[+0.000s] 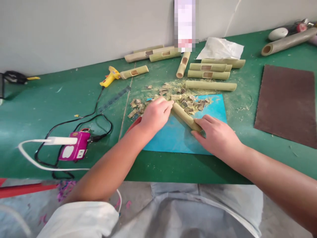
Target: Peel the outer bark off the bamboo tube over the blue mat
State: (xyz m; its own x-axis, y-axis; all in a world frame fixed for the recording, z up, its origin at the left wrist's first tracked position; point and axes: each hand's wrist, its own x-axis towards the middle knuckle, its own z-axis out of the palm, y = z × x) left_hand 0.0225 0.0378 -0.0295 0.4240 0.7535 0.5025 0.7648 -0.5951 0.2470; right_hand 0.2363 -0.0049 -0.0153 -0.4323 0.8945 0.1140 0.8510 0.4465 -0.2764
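A pale green bamboo tube lies slantwise between my hands above the blue mat. My left hand is closed at its far end, with the fingertips against the tube's tip. Around the near end, my right hand is closed, thumb and fingers gripping the tube. Bamboo chips and shavings are heaped just past the tube, on the mat and table. Something red shows partly from beneath my left wrist; its kind is hidden.
Several bamboo tubes, some with cut windows, like this tube, lie behind the chips. At left are a yellow glue gun and a purple power adapter with cords. A brown sheet lies right; a white plastic bag sits behind.
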